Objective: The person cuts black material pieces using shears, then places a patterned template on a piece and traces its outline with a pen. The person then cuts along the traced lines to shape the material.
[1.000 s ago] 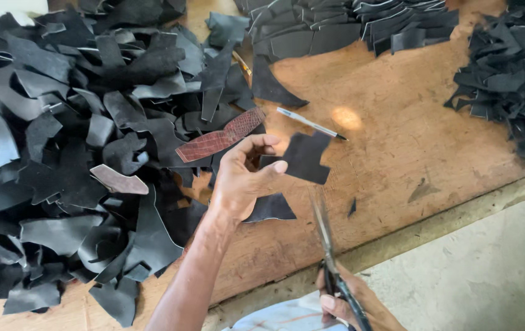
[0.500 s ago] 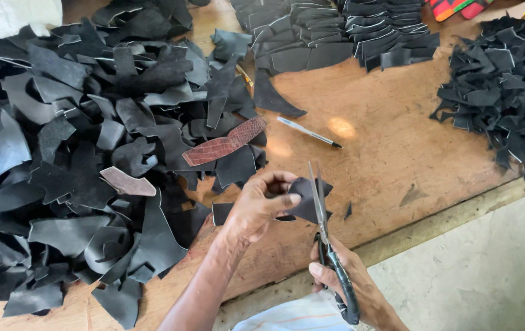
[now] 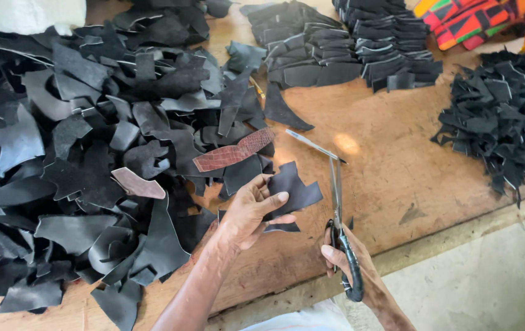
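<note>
Pinched between thumb and fingers of the left hand (image 3: pixel 251 208), a black leather scrap (image 3: pixel 293 190) is held just above the wooden desk (image 3: pixel 385 178). The right hand's (image 3: pixel 351 263) grip is closed around the handles of scissors (image 3: pixel 338 208), blades shut beside the scrap. A large heap of black offcuts (image 3: pixel 91 153) lies to the left.

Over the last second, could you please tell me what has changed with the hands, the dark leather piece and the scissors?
The right hand has brought the black-handled scissors up from the table edge to beside the dark, irregular leather piece; half a second ago the blades crossed that piece, now they stand just right of it. The left hand still pinches it. The leather heaps and the reddish-brown strip lie as before.
</note>
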{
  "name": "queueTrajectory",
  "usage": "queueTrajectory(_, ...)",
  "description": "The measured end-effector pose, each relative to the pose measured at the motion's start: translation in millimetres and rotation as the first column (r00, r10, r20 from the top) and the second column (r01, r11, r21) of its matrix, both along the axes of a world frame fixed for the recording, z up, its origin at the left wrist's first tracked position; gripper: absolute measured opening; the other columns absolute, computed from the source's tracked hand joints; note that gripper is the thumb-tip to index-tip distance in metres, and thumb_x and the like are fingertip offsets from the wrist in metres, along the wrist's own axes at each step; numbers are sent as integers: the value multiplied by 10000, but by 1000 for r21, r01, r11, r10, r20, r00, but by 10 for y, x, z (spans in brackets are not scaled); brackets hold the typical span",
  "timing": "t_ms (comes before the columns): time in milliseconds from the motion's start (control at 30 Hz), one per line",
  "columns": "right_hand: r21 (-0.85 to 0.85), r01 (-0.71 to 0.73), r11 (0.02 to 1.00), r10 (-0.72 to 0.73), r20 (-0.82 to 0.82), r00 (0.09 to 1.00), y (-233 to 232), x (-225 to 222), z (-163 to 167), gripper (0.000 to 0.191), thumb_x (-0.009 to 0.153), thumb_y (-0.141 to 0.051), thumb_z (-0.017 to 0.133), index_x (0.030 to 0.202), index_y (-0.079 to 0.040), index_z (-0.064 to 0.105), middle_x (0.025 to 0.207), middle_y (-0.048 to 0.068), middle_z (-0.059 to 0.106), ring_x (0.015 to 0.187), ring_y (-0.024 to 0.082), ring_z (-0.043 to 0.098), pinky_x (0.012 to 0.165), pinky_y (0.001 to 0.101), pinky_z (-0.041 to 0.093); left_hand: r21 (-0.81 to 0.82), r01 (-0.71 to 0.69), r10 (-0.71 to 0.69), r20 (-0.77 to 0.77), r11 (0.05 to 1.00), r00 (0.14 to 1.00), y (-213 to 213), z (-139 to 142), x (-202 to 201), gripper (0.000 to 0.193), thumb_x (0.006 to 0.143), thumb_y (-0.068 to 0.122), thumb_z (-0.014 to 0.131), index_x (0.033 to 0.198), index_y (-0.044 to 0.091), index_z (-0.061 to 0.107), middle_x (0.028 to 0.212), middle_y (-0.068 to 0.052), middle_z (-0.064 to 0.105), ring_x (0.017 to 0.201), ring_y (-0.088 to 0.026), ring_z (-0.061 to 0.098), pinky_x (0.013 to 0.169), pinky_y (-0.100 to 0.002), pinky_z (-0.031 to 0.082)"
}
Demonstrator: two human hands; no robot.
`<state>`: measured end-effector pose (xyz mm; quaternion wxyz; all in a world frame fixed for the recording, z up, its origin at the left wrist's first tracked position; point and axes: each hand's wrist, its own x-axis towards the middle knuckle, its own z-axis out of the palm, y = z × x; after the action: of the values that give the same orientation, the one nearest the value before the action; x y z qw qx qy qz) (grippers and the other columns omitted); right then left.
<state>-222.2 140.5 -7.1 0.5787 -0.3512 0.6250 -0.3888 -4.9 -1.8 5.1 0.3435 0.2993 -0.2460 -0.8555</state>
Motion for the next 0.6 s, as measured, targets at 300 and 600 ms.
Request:
queueTrajectory(300,42,-91,995,96,-143,985,-94,83,137,310,864,-308,705,963,-57,552,738,43,530,611,148,554,547,320,510,-11,-83,83,50,997,995,-90,17,152,387,927,25,656,1308,23,586,1141,-58,710,1013,-146,708,793,-337,655)
queueTrajectory(600,14,-345,939,319,-415,852,18,224,484,419,848,-410,695,1037,-67,545,867,73,511,815,210,527,764,354,474,-119,-169,177,58,978,982,-57,69,-35,290,951,17,663,1238,-10,629,1057,-54,707,934,-127,697,799,-346,673)
